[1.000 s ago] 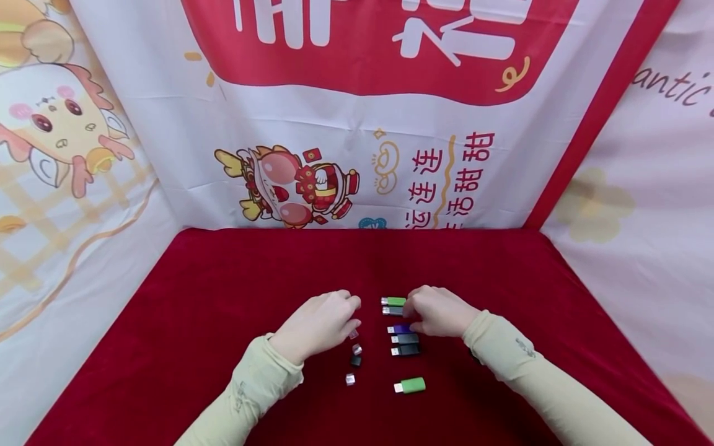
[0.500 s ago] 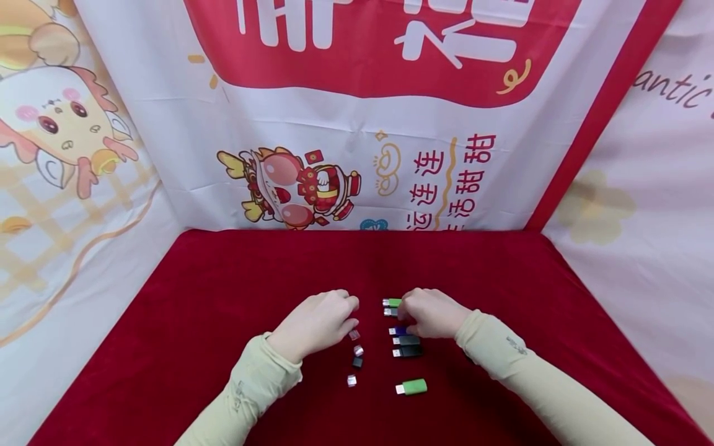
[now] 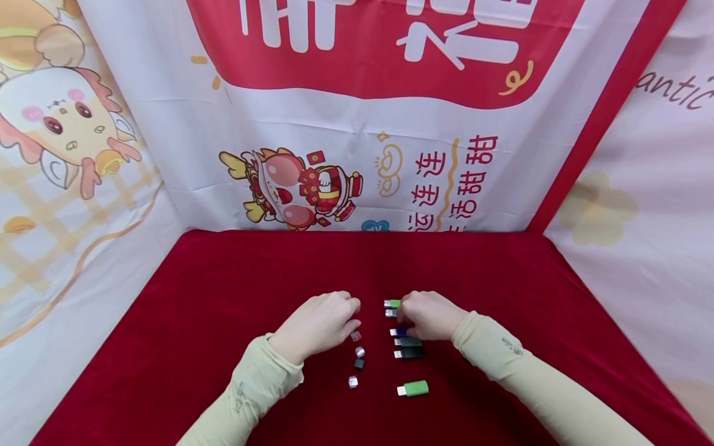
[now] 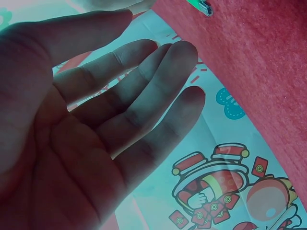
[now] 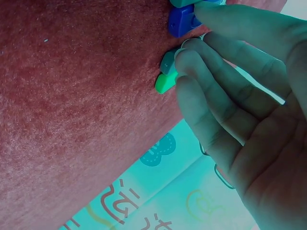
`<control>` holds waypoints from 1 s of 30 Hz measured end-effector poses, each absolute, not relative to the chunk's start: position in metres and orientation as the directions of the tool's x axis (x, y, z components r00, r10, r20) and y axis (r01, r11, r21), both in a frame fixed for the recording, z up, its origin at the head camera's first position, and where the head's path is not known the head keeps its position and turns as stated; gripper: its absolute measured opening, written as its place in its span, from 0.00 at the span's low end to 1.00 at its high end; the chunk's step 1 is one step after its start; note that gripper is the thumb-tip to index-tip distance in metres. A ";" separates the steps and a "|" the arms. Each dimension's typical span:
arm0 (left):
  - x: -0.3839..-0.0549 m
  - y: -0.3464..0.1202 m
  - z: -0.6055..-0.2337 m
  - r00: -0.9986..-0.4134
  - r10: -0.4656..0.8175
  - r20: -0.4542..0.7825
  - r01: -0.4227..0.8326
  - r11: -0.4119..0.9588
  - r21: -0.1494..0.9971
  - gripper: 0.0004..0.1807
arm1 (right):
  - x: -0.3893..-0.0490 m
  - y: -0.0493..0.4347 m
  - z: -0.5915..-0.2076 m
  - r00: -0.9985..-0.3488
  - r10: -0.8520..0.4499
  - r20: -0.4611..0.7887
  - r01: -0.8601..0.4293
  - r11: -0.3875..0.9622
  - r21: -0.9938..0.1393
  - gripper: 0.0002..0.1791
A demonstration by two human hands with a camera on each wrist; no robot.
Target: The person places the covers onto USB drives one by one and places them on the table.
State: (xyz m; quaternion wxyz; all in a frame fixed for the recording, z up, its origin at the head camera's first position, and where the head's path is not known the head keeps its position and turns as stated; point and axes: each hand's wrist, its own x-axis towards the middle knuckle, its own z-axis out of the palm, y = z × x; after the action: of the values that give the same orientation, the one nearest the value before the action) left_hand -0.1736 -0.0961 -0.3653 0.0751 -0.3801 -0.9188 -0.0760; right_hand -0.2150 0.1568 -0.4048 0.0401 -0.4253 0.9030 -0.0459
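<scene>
Crimson velvety cloth covers the counter [image 3: 223, 279] where, a few steps from me, a person in pale sleeves [image 3: 248, 371] works over a column of USB sticks. The right hand [image 3: 432, 316] has its thumb against the blue stick [image 3: 398, 332], its loosely bent fingers over the grey stick [image 3: 392, 313] and far green stick [image 3: 392, 303]; I cannot tell whether those fingertips touch. Nearer the person lie the dark grey stick [image 3: 409, 342], the black stick [image 3: 411, 354] and, set apart, the near green stick [image 3: 416, 389], metal plugs pointing left. The left hand [image 3: 323, 323], fingers loose and thumb apart, holds nothing visible beside four small caps, among them the black cap [image 3: 359, 363] and near clear cap [image 3: 353, 382]. The sticks look light, stiff and rather slick, best pinched by the long sides of the body, clear of the plug; the tiny caps could slip easily. No brand is legible on any stick. The back banner [image 3: 357, 118] reads "连连" and "甜甜", sideways; the right-hand drape [image 3: 652, 186] shows "antic".
</scene>
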 end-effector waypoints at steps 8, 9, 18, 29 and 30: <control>-0.172 -0.097 -0.365 -0.698 0.686 0.206 0.711 0.699 0.078 0.09 | -0.217 0.152 -0.410 -0.571 -0.821 -0.026 -0.820 0.571 -0.020 0.04; -0.172 -0.097 -0.366 -0.698 0.685 0.207 0.710 0.700 0.076 0.09 | -0.217 0.151 -0.410 -0.569 -0.821 -0.038 -0.822 0.570 -0.013 0.04; -0.172 -0.096 -0.369 -0.705 0.685 0.185 0.706 0.703 0.088 0.09 | -0.214 0.146 -0.405 -0.580 -0.807 -0.106 -0.809 0.587 -0.041 0.06; -0.174 -0.098 -0.365 -0.703 0.683 0.199 0.705 0.705 0.075 0.10 | -0.219 0.145 -0.406 -0.595 -0.798 -0.096 -0.798 0.600 -0.048 0.07; -0.174 -0.098 -0.365 -0.704 0.682 0.198 0.705 0.706 0.074 0.10 | -0.219 0.145 -0.407 -0.593 -0.800 -0.090 -0.799 0.598 -0.058 0.07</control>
State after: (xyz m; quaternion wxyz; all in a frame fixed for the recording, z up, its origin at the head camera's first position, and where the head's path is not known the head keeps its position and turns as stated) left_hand -0.1741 -0.0978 -0.3652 0.0779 -0.3768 -0.9202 -0.0723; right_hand -0.2194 0.1453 -0.4065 0.0532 -0.4481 0.8924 -0.0055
